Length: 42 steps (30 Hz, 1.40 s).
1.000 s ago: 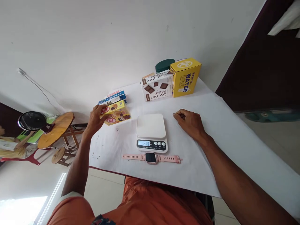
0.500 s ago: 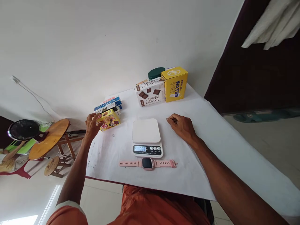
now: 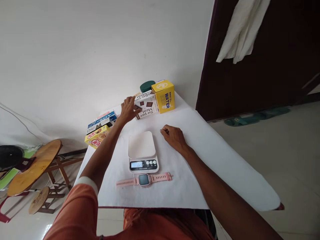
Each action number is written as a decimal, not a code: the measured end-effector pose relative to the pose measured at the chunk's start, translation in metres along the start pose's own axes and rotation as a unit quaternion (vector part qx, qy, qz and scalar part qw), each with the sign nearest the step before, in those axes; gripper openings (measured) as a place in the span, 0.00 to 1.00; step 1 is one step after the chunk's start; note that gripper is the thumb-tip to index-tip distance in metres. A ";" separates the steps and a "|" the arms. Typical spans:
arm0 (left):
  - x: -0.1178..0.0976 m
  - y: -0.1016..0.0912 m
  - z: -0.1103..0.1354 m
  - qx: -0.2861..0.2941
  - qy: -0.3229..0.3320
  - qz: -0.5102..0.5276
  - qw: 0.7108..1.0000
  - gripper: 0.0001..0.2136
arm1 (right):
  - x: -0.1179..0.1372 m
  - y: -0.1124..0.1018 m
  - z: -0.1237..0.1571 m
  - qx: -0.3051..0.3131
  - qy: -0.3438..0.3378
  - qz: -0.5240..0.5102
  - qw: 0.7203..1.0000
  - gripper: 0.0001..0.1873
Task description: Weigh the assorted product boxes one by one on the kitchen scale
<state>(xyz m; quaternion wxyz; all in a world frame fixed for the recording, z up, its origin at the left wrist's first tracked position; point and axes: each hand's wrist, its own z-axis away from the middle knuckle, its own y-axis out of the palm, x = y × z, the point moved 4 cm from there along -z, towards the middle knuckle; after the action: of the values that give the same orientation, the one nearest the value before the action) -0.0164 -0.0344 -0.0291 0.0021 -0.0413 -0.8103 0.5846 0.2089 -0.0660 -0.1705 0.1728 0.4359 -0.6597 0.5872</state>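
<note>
My left hand is at the left end of a white chocolate-biscuit box marked "Su-per Meal". Its fingers are at the upper edge and the thumb is apart, in front of the printed face. The hand covers that end, so firm contact cannot be made out. Resting on the white tabletop, my right hand has its fingers curled in, with nothing visible in them. It lies right of a white kitchen scale, whose pan is bare and display reads 363. A pink-strapped smartwatch lies stretched out in front of the scale.
A yellow "WATER" box stands right of the biscuit box, with a green lid behind. At the left edge are a yellow snack box and a blue box. A wall backs the table; wooden stools stand left.
My left hand has left the yellow snack box and moved right to the white biscuit box. My right hand stays beside the scale. The view has shifted to the right.
</note>
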 end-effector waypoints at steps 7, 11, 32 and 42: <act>0.000 0.020 -0.071 0.100 -0.062 -0.017 0.993 0.33 | 0.002 0.000 -0.001 0.018 0.010 0.003 1.000 0.12; 0.008 0.017 -0.065 0.092 -0.063 0.007 0.994 0.33 | 0.002 0.001 -0.001 0.027 0.017 0.014 0.999 0.12; -0.017 -0.090 0.153 0.057 0.032 0.120 0.991 0.32 | -0.005 0.004 0.000 -0.003 -0.005 -0.024 1.000 0.11; -0.016 -0.097 0.159 0.063 0.046 0.109 0.991 0.43 | -0.006 0.005 0.001 0.006 0.002 -0.042 0.999 0.12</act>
<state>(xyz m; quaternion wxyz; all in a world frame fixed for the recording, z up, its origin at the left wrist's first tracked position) -0.0148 -0.2165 0.0129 -0.0216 -0.1560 -0.7615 0.6287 0.2087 -0.0651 -0.1779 0.1959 0.4637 -0.6366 0.5842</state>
